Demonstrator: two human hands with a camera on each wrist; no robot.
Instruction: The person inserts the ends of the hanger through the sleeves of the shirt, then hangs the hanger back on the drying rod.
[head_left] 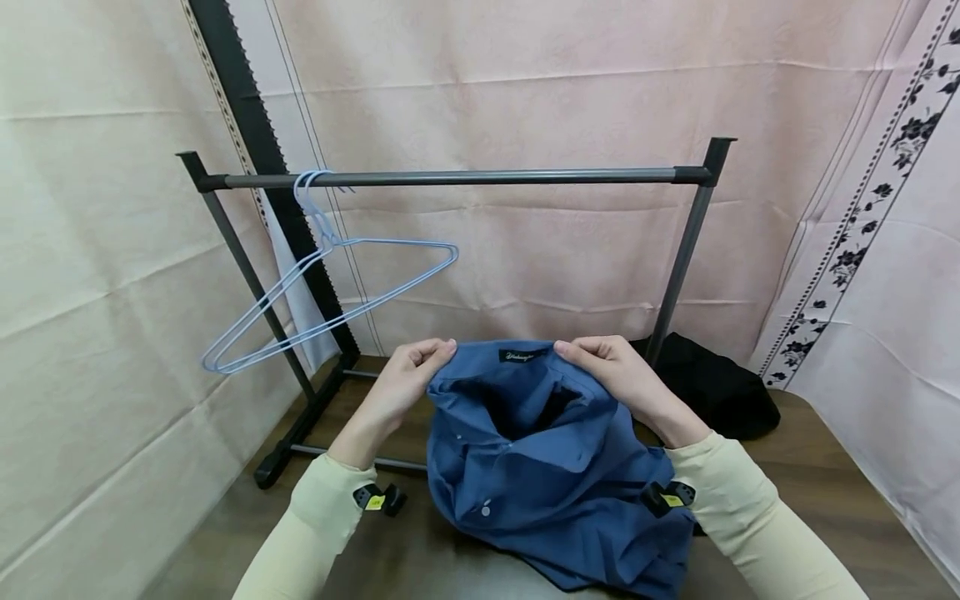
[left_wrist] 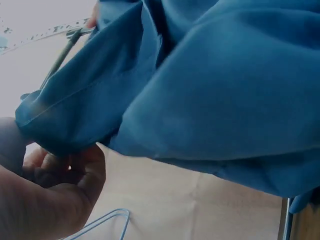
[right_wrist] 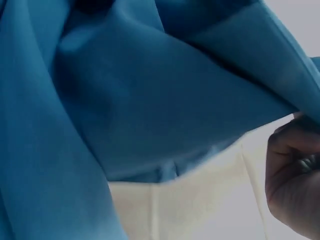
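Observation:
A blue button-up shirt [head_left: 510, 467] hangs between my two hands, its collar spread toward the rack and a dark label [head_left: 522, 356] showing inside the neck. My left hand [head_left: 408, 375] pinches the collar's left end between thumb and fingers. On the other side my right hand [head_left: 611, 371] pinches the right end the same way. The lower part of the shirt droops in folds over the table. In the left wrist view, the left hand [left_wrist: 60, 185] grips the cloth's edge; in the right wrist view, the right hand [right_wrist: 295, 172] holds the opposite edge.
Behind the shirt stands a dark metal clothes rack [head_left: 487, 177] on a brown wooden table [head_left: 817, 467]. Light blue hangers [head_left: 330, 312] hang from the left of its bar. Black cloth [head_left: 712, 387] lies at the right rear, beside the rack's post. Pale curtains surround the table.

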